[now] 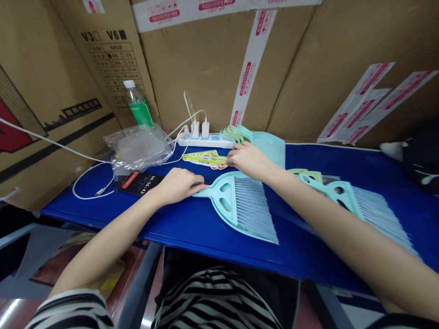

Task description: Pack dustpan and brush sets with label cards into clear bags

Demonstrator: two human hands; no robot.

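A light turquoise hand brush [254, 205] lies in a matching dustpan [222, 218] on the blue table, bristles pointing right. My left hand [180, 185] is closed round their handle end. Farther back, my right hand [248, 159] has its fingers curled down on the right end of several yellow-green paper labels [205, 157]; its fingertips are partly hidden. Just behind that hand, a stack of turquoise and green dustpans [269, 142] lies by the cardboard wall. Partly behind my right forearm is another turquoise brush [350, 196], with green handles beside it.
A white power strip [214, 140] with chargers and cables stands at the back. To the left are a clear plastic bag [137, 148], a green-labelled bottle [139, 107] and a phone [142, 184] showing a timer. Cardboard walls [206, 68] enclose the blue table [164, 224]; a dark object [420, 155] sits far right.
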